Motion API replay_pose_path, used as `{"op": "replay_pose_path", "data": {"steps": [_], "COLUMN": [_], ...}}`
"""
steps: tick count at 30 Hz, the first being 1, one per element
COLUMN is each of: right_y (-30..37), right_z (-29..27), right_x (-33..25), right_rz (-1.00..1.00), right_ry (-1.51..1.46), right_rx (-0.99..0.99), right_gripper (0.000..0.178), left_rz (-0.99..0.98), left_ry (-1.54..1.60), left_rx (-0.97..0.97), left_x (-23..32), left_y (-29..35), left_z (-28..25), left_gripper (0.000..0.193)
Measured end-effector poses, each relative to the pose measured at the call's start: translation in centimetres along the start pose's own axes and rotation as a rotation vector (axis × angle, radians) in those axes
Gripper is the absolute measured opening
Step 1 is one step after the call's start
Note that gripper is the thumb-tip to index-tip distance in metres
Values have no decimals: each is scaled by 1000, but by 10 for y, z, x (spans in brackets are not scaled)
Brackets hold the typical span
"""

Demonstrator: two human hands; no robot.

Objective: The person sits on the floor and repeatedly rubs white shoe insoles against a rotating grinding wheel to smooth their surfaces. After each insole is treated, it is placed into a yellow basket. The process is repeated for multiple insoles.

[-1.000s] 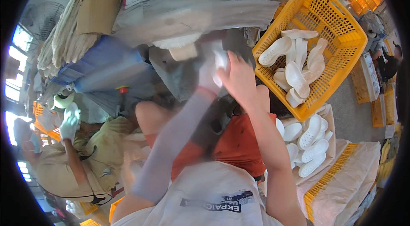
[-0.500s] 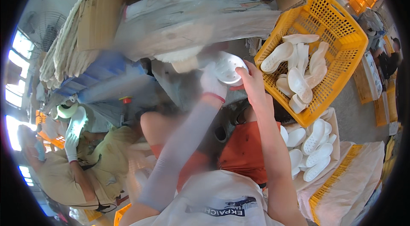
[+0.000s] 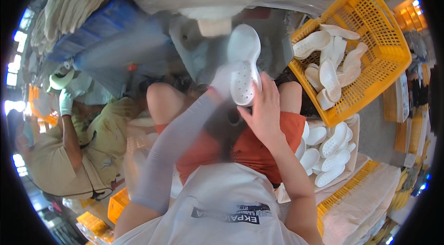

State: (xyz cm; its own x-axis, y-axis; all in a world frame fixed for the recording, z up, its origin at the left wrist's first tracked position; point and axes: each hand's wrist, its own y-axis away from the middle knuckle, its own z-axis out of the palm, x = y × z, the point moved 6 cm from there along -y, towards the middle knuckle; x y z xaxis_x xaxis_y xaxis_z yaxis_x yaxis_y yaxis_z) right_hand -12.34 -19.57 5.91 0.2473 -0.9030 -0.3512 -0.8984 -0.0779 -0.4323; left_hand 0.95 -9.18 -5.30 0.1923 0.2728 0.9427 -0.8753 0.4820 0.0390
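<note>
A white shoe insole (image 3: 244,78) with small holes stands lengthwise in front of me, its rounded, unpierced end away from me. My left hand (image 3: 224,80), in a white glove with a red cuff, is closed around its left side; motion blurs it and the insole hides part of the fingers. Bare, with fingers stretched and thumb apart, my right hand (image 3: 264,111) is at the near right edge of the holed end. Whether its fingertips touch the insole I cannot tell. Just beyond the insole is a blurred pale block (image 3: 215,27) under a whitish rounded part.
A yellow basket (image 3: 393,76) at right holds several white insoles. More perforated insoles (image 3: 333,161) lie piled beside my right thigh. A blue panel (image 3: 99,32) and cloth bundle are at far left. A co-worker (image 3: 92,148) sits at left, a gloved hand raised. A white sack lies lower right.
The insole has turned so its full length shows. My right hand has loosened from its grip, fingers stretched, and come nearer to me. The whole view has shifted; the co-worker's gloved hand is higher.
</note>
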Motion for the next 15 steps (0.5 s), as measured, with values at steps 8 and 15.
{"op": "replay_pose_path", "data": {"steps": [8,15], "right_y": [-44,-127], "right_z": [2,7], "right_x": [-12,-60], "right_rz": [217,154], "right_ry": [-873,-512], "right_rx": [-4,20], "right_gripper": [35,33], "left_rz": [-13,-56], "left_ry": [-119,889], "left_rx": [555,286], "left_x": [28,45], "left_y": [-39,-51], "left_z": [-83,-53], "left_gripper": [48,46]}}
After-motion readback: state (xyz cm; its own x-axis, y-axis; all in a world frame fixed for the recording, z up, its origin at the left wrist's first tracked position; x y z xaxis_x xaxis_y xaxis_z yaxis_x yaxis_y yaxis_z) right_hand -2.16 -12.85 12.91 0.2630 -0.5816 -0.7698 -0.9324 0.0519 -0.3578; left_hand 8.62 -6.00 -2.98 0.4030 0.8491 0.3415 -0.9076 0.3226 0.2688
